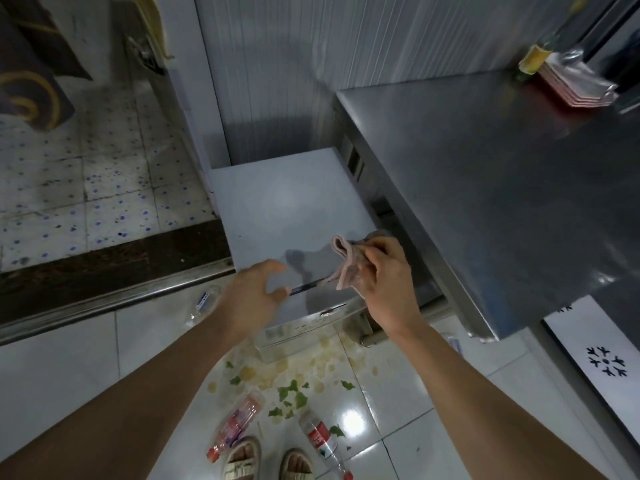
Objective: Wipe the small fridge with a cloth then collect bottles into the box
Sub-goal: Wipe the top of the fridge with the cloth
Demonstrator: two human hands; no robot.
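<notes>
Head view: right hand (384, 271) grip around cloth (346, 268).

Small fridge top (277, 202) is smooth matt white, cloth (348, 268) soft pinkish fabric, counter (502, 188) brushed glossy steel, floor tiles (398, 441) glazed and reflective, bottles (237, 424) clear thin plastic.

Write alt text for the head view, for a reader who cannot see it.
Seen from above, a person's right hand grips a pink cloth on the small white fridge, while the left hand hovers open at its front edge. Empty bottles and green scraps litter the tiled floor.
</notes>
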